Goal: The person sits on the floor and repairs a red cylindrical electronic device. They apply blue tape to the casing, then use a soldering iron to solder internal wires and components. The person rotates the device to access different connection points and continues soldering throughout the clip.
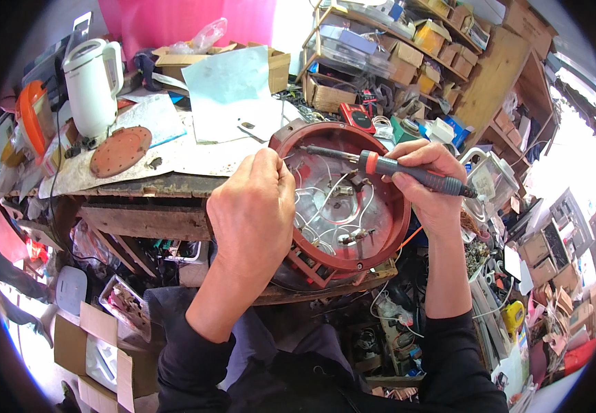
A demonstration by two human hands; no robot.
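Observation:
In front of me, at the bench's edge, lies a round reddish-brown appliance housing (399,230) with its inside facing up. White wires (327,210) and small metal terminals run across its silvery inner base. My right hand (439,189) is wrapped round the dark handle of a soldering iron (418,177) with an orange-red collar. The iron's metal tip points left, over the far left part of the housing. My left hand (253,210) is closed in a pinch by the housing's left rim, close to that tip. Whatever its fingers hold is too small to name.
A perforated reddish-brown disc (120,151), a white jug-shaped appliance (91,89) and a pale paper sheet (232,89) are on the bench. Behind the housing lies a red device (357,117). Crowded shelves (408,58) stand back right; an open cardboard box (71,344) sits lower left.

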